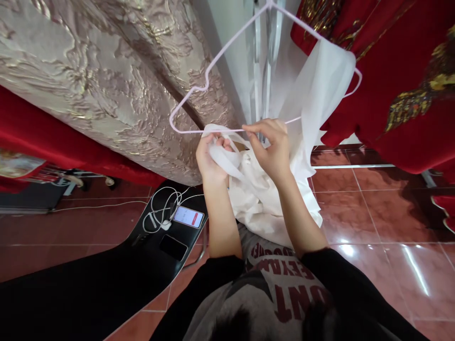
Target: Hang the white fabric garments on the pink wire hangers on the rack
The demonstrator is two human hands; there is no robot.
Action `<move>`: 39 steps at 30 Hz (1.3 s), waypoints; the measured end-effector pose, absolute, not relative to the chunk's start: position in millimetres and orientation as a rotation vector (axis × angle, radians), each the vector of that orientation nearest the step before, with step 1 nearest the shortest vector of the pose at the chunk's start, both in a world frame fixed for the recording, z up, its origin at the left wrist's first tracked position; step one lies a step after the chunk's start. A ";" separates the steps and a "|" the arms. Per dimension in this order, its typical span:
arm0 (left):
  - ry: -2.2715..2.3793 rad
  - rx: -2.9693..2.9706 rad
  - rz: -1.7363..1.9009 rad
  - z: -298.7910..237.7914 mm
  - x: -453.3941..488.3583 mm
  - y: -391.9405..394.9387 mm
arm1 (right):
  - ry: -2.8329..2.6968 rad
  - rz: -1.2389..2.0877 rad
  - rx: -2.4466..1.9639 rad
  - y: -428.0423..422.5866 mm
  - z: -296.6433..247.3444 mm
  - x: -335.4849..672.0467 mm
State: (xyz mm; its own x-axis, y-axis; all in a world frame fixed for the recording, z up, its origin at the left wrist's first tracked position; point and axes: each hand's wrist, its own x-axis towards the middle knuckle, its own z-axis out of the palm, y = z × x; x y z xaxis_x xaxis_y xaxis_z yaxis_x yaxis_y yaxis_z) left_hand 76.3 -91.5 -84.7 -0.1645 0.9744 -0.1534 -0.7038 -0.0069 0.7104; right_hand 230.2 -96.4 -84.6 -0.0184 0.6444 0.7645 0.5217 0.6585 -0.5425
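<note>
A pale pink wire hanger (209,80) hangs in front of me with a white garment (313,109) draped over its right shoulder and falling to my lap. My left hand (213,158) is closed round a bunched strap of the white garment just under the hanger's bottom bar. My right hand (272,147) pinches another part of the same white cloth at the bar, close beside the left.
A gold-and-cream brocade garment (106,80) hangs at the left, with red embroidered garments (401,80) at the right. A black chair (117,279) at lower left carries two phones (188,217) and a white cable (161,208). The floor is glossy red tile (377,213).
</note>
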 end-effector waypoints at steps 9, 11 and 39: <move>0.678 0.738 1.805 -79.8 109.2 -105.7 | -1.752 0.179 -0.894 -101.4 -74.7 235.9; 0.718 0.802 1.828 -80.4 109.7 -105.5 | -1.624 0.113 -0.830 -99.0 -65.2 248.9; 0.861 0.863 1.927 -79.1 104.8 -105.0 | -0.992 0.169 -1.330 -85.2 -24.2 317.7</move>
State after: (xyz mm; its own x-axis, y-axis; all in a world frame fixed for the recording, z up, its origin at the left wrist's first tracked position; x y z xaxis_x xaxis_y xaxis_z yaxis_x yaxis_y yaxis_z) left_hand 104.8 -105.0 -79.1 -0.4146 0.8773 0.2418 -0.4054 -0.4159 0.8141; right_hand 317.7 -85.2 -24.2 0.6011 0.6207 0.5034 0.4195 0.2911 -0.8598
